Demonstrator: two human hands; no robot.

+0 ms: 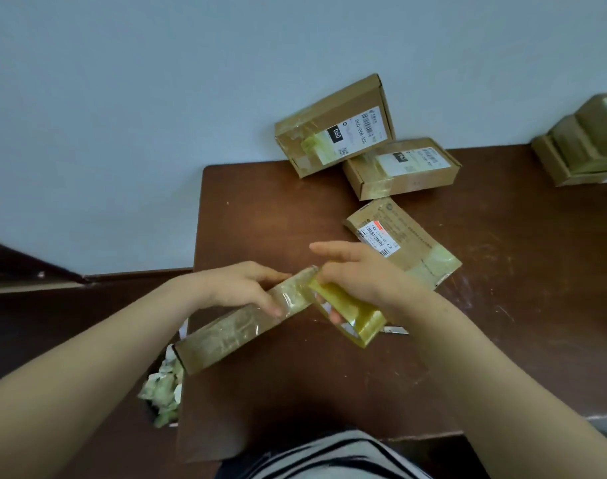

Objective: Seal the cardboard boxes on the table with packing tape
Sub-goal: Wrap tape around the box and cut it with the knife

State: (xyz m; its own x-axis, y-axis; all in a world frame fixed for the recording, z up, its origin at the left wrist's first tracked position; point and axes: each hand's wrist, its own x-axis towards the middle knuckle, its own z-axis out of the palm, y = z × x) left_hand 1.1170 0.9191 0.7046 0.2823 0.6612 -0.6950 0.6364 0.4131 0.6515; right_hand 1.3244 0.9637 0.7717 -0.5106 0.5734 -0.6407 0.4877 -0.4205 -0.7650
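A long narrow cardboard box (222, 335) lies slanted at the table's near left, its top glossy with clear tape. My left hand (246, 285) presses flat fingers on the box's far end. My right hand (360, 274) grips a yellowish roll of packing tape (350, 314) just right of that end, index finger stretched out. A strip of tape runs from the roll onto the box.
Three labelled cardboard boxes (334, 124) (402, 167) (404, 242) sit at the far side of the brown table (267, 209), one leaning on the wall. More stacked boxes (585, 140) stand far right. A bin of crumpled tape scraps (163, 385) sits below the table's left edge.
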